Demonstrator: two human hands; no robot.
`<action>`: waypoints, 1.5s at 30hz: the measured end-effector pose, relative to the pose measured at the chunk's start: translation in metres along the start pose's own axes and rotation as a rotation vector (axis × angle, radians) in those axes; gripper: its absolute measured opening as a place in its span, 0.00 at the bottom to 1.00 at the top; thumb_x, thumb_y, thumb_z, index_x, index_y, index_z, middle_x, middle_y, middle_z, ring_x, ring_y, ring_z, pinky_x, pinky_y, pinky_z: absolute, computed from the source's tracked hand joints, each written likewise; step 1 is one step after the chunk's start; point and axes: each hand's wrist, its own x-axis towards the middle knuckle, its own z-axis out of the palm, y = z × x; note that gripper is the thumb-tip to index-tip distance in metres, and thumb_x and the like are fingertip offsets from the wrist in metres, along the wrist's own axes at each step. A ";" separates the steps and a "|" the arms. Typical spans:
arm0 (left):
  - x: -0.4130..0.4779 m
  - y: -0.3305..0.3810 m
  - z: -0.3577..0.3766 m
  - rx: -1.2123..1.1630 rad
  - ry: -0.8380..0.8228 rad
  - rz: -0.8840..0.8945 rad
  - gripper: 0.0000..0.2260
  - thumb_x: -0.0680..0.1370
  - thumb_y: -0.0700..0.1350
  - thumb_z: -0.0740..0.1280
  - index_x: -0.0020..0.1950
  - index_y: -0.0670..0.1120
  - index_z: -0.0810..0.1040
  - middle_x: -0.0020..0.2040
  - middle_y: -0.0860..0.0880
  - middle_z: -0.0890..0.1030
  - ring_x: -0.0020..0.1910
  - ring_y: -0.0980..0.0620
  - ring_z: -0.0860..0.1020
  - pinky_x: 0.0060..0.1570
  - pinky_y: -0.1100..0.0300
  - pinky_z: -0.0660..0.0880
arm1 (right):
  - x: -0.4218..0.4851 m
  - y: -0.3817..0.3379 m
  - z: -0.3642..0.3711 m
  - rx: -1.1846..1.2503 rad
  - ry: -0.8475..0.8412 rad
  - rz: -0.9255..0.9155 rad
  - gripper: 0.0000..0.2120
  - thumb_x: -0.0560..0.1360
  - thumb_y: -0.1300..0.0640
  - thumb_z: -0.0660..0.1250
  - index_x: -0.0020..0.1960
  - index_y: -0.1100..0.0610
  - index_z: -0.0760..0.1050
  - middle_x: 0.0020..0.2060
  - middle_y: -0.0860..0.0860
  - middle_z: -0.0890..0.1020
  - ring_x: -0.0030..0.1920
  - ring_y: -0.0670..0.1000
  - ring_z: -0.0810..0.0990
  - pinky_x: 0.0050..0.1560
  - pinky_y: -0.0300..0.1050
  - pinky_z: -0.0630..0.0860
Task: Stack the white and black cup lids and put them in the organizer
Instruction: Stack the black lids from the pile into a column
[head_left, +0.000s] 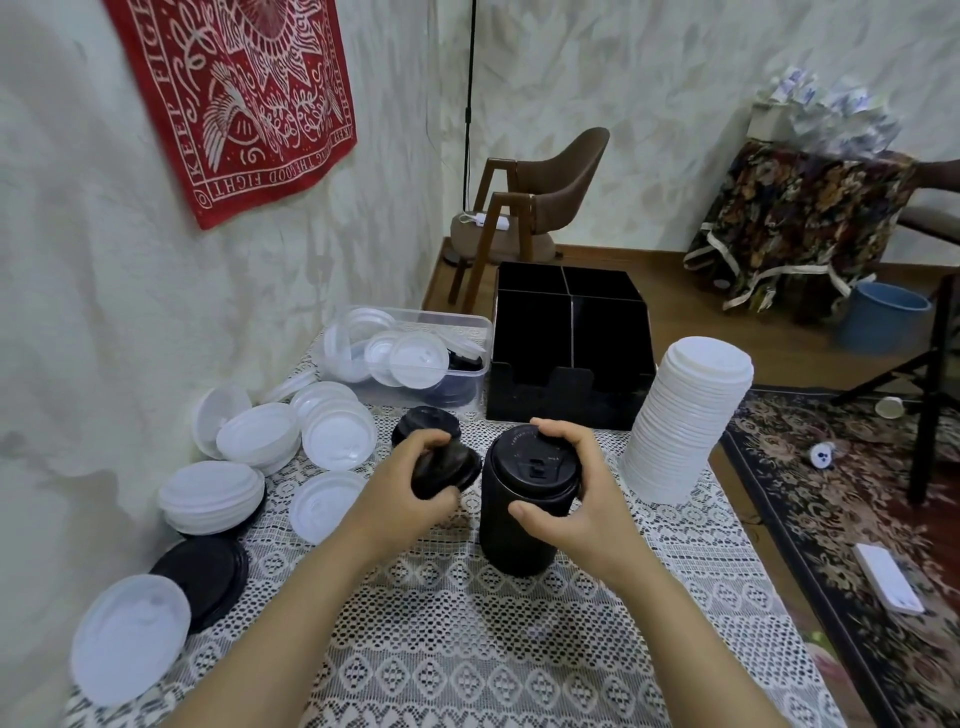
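A tall stack of black lids (511, 514) stands on the lace tablecloth in front of me. My right hand (574, 499) grips its top from the right side. Just left of it, my left hand (415, 478) holds a few black lids (451, 467) tilted above the table. A tall stack of white lids (685, 421) stands at the right. The black organizer (569, 353), with its divided compartments, sits behind the stacks. Loose white lids (340, 434) and a black lid (423, 423) lie to the left.
A clear plastic bin (415, 353) with mixed lids sits left of the organizer. More white lids (130, 636) and black lids (208, 574) lie along the left wall. The table's right edge drops to a patterned rug. A brown chair (545, 202) stands behind.
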 end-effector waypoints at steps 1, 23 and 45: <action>0.000 0.008 -0.002 -0.038 0.025 0.022 0.21 0.69 0.49 0.69 0.61 0.58 0.72 0.56 0.56 0.78 0.55 0.60 0.77 0.53 0.63 0.74 | 0.000 0.000 0.000 0.000 -0.001 0.003 0.32 0.64 0.56 0.77 0.64 0.46 0.67 0.57 0.31 0.75 0.61 0.40 0.76 0.60 0.32 0.71; 0.006 0.076 0.021 0.175 -0.129 0.375 0.26 0.67 0.57 0.65 0.65 0.55 0.76 0.67 0.62 0.67 0.68 0.66 0.64 0.68 0.67 0.61 | 0.001 -0.002 -0.003 0.086 0.010 0.052 0.42 0.63 0.66 0.74 0.73 0.51 0.61 0.62 0.43 0.76 0.62 0.43 0.77 0.60 0.37 0.74; 0.001 0.061 0.034 0.005 -0.177 0.343 0.22 0.69 0.54 0.62 0.62 0.53 0.75 0.68 0.61 0.67 0.69 0.64 0.64 0.67 0.70 0.59 | 0.001 -0.005 0.008 -0.364 0.080 -0.163 0.35 0.68 0.42 0.67 0.73 0.49 0.65 0.73 0.44 0.67 0.73 0.39 0.63 0.69 0.33 0.63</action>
